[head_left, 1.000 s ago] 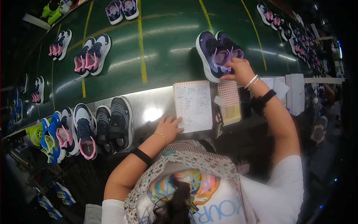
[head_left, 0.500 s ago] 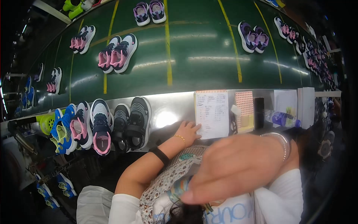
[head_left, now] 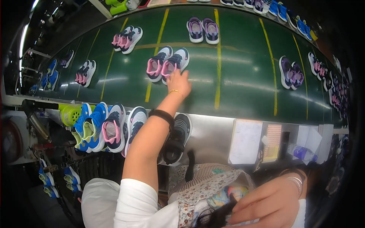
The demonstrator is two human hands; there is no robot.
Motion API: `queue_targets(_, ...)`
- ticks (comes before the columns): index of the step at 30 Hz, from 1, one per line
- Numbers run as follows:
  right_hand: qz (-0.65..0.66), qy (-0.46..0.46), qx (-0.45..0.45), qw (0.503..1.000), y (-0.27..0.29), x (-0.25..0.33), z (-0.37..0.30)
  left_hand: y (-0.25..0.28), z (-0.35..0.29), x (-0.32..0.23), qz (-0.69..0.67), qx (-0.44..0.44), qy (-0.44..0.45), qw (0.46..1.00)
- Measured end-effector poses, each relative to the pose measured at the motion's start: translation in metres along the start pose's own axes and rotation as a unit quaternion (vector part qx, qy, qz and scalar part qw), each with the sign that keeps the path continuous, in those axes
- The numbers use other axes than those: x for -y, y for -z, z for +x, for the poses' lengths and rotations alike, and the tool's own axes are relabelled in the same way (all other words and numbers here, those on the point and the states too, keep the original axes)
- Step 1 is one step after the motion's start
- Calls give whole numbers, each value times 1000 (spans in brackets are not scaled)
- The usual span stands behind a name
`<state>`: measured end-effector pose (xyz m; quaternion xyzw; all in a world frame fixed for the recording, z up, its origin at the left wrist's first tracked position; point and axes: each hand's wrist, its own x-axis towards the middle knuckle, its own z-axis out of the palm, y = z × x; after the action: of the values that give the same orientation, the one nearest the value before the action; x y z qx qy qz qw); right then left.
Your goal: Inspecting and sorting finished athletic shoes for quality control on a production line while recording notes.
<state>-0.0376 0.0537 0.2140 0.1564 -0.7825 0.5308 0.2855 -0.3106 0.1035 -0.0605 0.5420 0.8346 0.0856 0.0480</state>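
Observation:
My left hand (head_left: 178, 83) reaches far over the green conveyor belt. Its fingers are apart at the heel of a navy, white and pink child's sneaker (head_left: 174, 65); whether they touch it I cannot tell. The mate, another such sneaker (head_left: 158, 64), sits just left of it. Near my body, at lower right, my right hand (head_left: 268, 199) is raised close to the camera with fingers stretched out and nothing visible in them. Strands of dark hair hang beside its fingertips. Below my left forearm, a black sneaker (head_left: 178, 138) stands on the metal ledge, partly covered by the arm.
More sneaker pairs stand on the yellow-lined belt, including a purple pair (head_left: 203, 30). Along the metal ledge (head_left: 213, 133) are blue sneakers (head_left: 95, 129), a green clog (head_left: 70, 115), a notepad (head_left: 245, 142), a sticker sheet (head_left: 273, 140) and a bottle (head_left: 302, 152).
My left hand has left the notepad and reached forward to the pink-lined sneaker. My right hand has moved lower and rightward, its fingers now longer in view. The view has shifted.

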Motion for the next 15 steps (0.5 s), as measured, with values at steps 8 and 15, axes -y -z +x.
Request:
queue_targets(8, -46, -464, -263, 845, 18, -111, -88, -37, 84, 130, -148, -63, 363, 918)
queue_targets(15, 63, -554, -299, 774, 14, -247, -143, -72, 72, 135, -437, 139, 156, 875)
